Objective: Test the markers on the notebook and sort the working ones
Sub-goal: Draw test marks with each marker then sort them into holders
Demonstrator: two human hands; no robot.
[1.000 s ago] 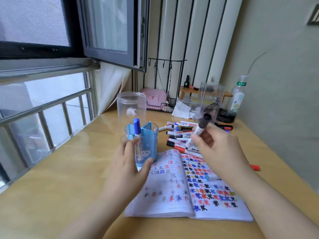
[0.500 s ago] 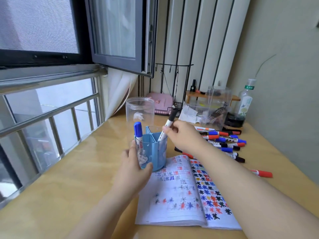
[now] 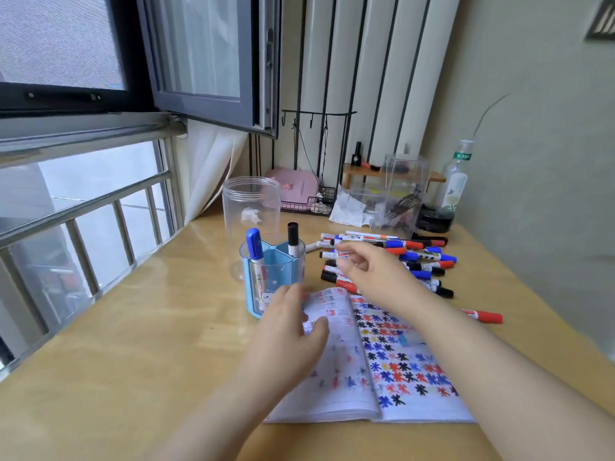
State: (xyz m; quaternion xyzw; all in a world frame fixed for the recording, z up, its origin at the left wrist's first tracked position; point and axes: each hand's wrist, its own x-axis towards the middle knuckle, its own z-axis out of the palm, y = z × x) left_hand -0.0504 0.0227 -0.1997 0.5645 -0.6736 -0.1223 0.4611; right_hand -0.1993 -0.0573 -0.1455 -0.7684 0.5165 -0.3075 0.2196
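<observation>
The black marker stands upright in the blue pen holder, beside the blue marker, apart from both hands. The right hand, fingers loosely curled and empty, hovers above the marker pile. The left hand, fingers relaxed, rests on the notebook.

We sit at a pale wooden desk with a glossy top that runs into a corner. On our left a dark-framed window swings inward above a row of grey metal guard bars, and flat daylight comes through the glass. A white curtain hangs bunched beside it. Straight ahead, tall white panels divided by black vertical strips fill the back of the corner. A plain greenish-grey wall closes the right side, with a small vent grille high up.
</observation>
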